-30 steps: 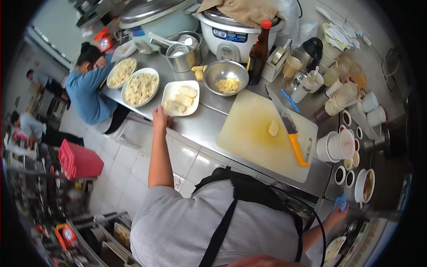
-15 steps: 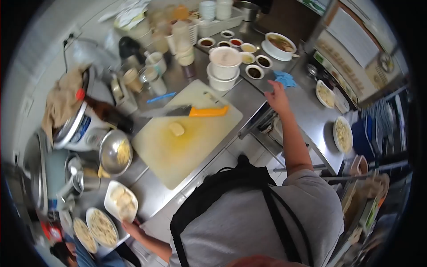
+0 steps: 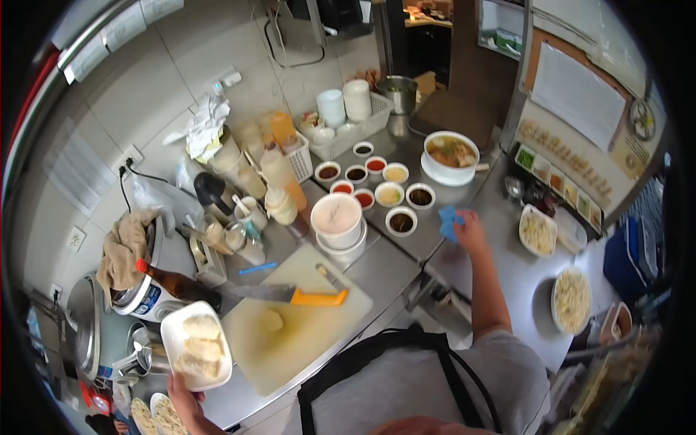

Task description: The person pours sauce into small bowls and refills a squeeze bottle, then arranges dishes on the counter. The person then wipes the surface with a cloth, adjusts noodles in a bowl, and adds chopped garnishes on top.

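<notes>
My left hand (image 3: 185, 400) is closed on the near edge of a white dish (image 3: 170, 341) with several pale, breaded-looking pieces of food (image 3: 201, 348). It is held above the counter, left of the cutting board (image 3: 250, 355). On the board lie a knife with an orange handle (image 3: 319, 298) and a small pale lump (image 3: 273, 320). Over on the right, my right hand (image 3: 470, 230) grips a crumpled blue cloth (image 3: 448, 222) at the steel counter. Small sauce bowls (image 3: 401, 222) stand just left of it. A white soup bowl (image 3: 451, 174) is farther back.
Stacked white tubs (image 3: 337, 221) stand behind the board. A brown bottle (image 3: 177, 284) leans toward the board's left side. Bowls of pale food (image 3: 571, 301) line the right counter. Squeeze bottles (image 3: 279, 170) and a white basket (image 3: 351, 134) are at the back.
My left hand has lifted the white dish up and forward from the counter's front. My right hand, beside the blue cloth before, now has hold of it. The camera view has tilted up.
</notes>
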Action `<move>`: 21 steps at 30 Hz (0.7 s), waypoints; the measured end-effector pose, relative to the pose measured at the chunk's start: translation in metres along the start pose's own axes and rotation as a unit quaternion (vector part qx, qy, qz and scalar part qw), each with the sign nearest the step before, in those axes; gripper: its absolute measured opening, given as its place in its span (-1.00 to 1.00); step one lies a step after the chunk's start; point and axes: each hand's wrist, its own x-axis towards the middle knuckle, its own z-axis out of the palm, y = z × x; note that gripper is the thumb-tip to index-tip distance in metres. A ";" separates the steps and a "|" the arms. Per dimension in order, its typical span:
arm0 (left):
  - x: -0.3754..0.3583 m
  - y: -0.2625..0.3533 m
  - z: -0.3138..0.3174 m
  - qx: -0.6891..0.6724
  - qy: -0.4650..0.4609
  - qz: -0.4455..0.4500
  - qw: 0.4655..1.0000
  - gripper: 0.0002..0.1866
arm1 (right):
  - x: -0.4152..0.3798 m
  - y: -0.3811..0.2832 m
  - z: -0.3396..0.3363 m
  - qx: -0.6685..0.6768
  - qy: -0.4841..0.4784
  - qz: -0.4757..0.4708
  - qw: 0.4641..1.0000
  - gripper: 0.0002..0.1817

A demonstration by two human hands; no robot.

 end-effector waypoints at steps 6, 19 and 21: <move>-0.004 0.115 0.184 -0.016 -0.206 0.060 0.977 -0.72 | 0.042 0.055 0.006 0.065 -0.014 0.035 0.997 -0.71; 0.004 0.191 0.613 -0.086 -0.419 -0.046 0.903 -0.80 | 0.038 0.065 0.004 0.022 0.023 -0.042 0.999 -0.82; 0.017 0.160 0.675 -0.055 -0.444 -0.024 0.894 -0.80 | 0.029 0.067 0.003 0.009 0.020 -0.030 0.999 -0.83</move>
